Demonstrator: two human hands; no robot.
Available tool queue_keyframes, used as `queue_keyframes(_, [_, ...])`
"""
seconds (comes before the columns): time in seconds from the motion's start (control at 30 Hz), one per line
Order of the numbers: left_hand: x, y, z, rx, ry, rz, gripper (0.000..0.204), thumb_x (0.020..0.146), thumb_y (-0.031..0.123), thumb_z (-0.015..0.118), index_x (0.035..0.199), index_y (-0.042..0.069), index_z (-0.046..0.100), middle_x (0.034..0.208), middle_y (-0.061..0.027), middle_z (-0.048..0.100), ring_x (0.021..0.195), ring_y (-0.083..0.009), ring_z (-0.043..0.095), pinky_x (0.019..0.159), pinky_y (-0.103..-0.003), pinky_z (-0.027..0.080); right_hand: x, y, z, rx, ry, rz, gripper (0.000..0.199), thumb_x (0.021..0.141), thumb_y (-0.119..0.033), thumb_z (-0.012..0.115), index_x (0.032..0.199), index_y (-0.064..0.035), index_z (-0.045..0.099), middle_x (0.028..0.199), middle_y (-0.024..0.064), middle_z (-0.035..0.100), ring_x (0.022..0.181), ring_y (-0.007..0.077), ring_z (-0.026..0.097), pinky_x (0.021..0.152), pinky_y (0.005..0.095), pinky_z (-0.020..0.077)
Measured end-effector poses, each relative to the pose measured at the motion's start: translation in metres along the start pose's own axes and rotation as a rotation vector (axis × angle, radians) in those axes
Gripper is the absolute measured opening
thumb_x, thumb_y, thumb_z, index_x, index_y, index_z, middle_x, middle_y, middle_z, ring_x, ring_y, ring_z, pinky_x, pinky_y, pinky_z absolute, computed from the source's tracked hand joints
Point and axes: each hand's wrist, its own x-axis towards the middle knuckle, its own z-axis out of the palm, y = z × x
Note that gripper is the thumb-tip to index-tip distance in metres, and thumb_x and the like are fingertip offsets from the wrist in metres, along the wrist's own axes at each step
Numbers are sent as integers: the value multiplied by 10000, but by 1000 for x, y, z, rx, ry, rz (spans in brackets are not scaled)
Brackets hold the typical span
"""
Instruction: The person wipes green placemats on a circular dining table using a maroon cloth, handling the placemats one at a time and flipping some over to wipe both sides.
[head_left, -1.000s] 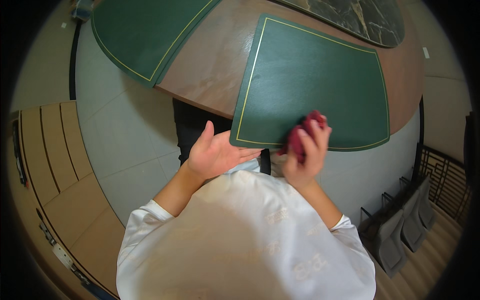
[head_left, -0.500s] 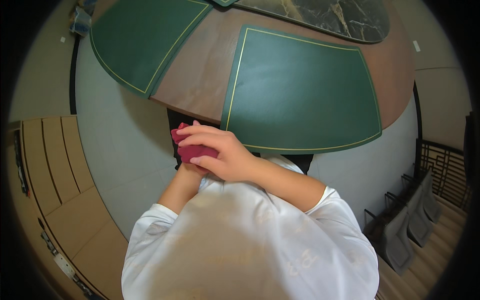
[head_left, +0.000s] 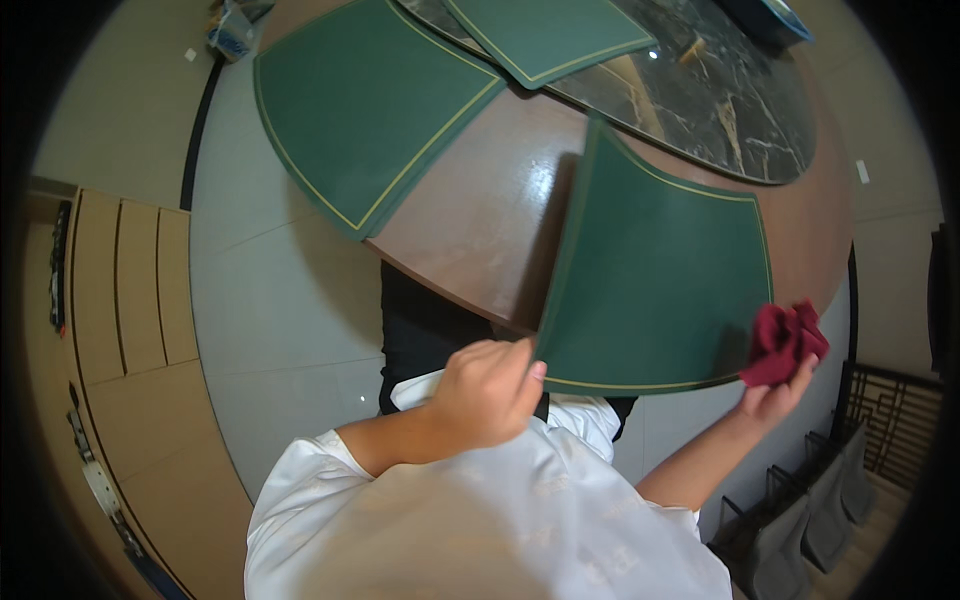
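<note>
A green placemat with a thin gold border lies at the near edge of the round wooden table. Its left side is raised off the wood and throws a shadow there. My left hand pinches the near left corner between thumb and fingers. Over at the near right corner, my right hand holds a crumpled dark red cloth against the placemat's edge. Whether those right fingers also grip the placemat is hidden by the cloth.
A second green placemat lies to the left, and a third green placemat rests partly on the dark marbled turntable. Grey chairs stand at the lower right. A tan cabinet is on the left.
My hands were together around the red cloth and have parted. The left now grips the placemat's corner and its left side has risen; the right has carried the cloth to the right corner.
</note>
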Motion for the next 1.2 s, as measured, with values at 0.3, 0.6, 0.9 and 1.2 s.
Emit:
queue_keyframes(0.3, [42,-39,-124,-406,1160,-341,296,1090,113,721,1320,-59,649,1040,-112,750,853,-171,723,755,-319,618,5,33,-34,-406,363,-135,424,1156,-203,640,1494,41,564,1406,175,698,1234,312,724,1055,441,627])
queue_keyframes(0.6, [7,-219,-290,-958,969,-393,615,1198,489,446,1531,-26,497,1569,-204,597,1481,-316,533,1223,-488,462,-4,74,36,-986,397,-295,346,1084,-107,692,1407,14,719,1487,150,706,1282,236,694,998,351,639])
queue_keyframes(0.9, [-54,-174,-148,-932,741,-548,361,1186,289,547,1406,13,628,1333,-135,747,1177,-226,744,987,-399,621,-3,75,28,-996,418,-277,326,1101,-76,677,1411,17,713,1398,138,732,1152,224,747,958,363,669])
queue_keyframes(1.2, [33,-157,-228,-465,852,-514,286,1196,208,539,1322,-21,656,1158,-100,769,925,-186,764,789,-352,648,-1,72,27,-957,392,-261,318,1103,-93,682,1402,7,722,1322,137,750,1109,215,753,918,358,680])
